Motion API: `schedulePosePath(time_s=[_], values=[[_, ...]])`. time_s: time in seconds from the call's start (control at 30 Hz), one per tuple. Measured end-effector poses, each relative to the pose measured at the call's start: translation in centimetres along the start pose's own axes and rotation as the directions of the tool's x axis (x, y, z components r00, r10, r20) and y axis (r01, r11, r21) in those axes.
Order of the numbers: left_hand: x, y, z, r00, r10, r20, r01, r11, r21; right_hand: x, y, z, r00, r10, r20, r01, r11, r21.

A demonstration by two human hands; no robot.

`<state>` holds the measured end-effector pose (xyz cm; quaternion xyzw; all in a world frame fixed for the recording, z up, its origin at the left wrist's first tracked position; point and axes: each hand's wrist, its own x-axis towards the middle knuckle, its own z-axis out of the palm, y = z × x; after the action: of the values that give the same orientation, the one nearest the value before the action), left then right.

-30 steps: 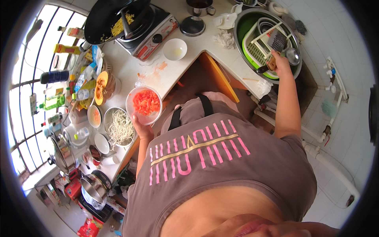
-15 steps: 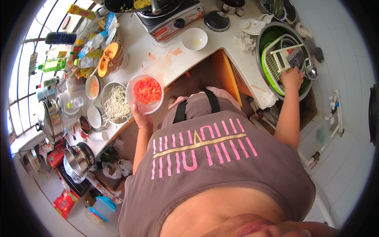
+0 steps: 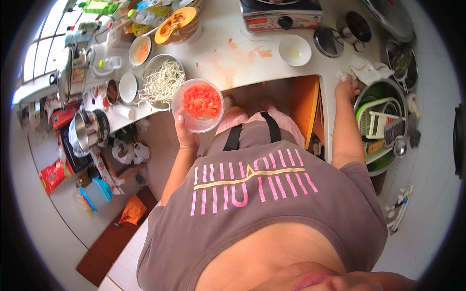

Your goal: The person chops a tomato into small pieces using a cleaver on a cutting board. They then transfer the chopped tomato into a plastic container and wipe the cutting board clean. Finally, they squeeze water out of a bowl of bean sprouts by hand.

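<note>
My left hand [image 3: 186, 132] grips the side of a clear plastic bowl [image 3: 180, 96] of chopped red tomato [image 3: 201, 102], tilted a little above the counter's front edge. At the counter's right, my right hand [image 3: 346, 90] closes over a crumpled white rag [image 3: 341, 76], which it mostly covers. A folded white cloth [image 3: 371, 69] lies just beyond it. Beside that hand is a large metal basin [image 3: 358, 103] with a green and white basket, a grater [image 3: 394, 131] and a wooden-handled tool [image 3: 375, 146] inside. Left of the tomato bowl sits a metal bowl of pale shredded strips [image 3: 163, 83].
Reddish smears [image 3: 247, 52] mark the counter near a white bowl [image 3: 295, 50]. A portable gas stove [image 3: 281, 19], a pot lid [image 3: 328, 41] and a small pot [image 3: 354, 28] stand behind. Cut pumpkin [image 3: 175, 25] and bottles crowd the left. An orange cabinet door [image 3: 310, 111] hangs open below.
My right hand has left the wooden-handled tool in the basin and come to the crumpled rag on the counter. My left hand still holds the tomato bowl. The view has shifted left.
</note>
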<state>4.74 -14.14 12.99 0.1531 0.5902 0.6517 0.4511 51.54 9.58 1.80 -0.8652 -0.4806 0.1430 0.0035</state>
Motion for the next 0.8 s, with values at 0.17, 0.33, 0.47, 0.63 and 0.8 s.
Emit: schedulePosePath(time_s=[0.17,0.33,0.47,0.63,0.8], values=[[-1.7,-1.3,-1.7,0.996,-0.029,-0.081,0.032,0.999,0.034,1.0,2.8,3.4,0.981,-0.133,-0.139,0.136,0.991,0.010],[-2.8,-1.5,-2.6,0.992,-0.023,-0.121,0.023,1.000,-0.003,-12.0,-4.9,3.6,0.852,-0.514,-0.103,0.484,0.697,0.529],[-1.7,-0.5,-3.7,0.995,-0.030,-0.090,0.031,0.999,0.008,-17.0,-13.7,6.5,0.882,-0.402,-0.246,0.463,0.647,0.606],[-1.6,2.1,-4.7,0.997,0.010,-0.075,-0.008,1.000,0.018,-15.1,-22.7,8.3,0.992,0.070,-0.108,0.011,0.792,0.611],[-2.9,2.5,-7.1,0.995,0.035,-0.092,-0.032,0.999,0.034,-15.4,-25.5,6.7,0.998,0.026,0.054,-0.048,0.875,0.481]])
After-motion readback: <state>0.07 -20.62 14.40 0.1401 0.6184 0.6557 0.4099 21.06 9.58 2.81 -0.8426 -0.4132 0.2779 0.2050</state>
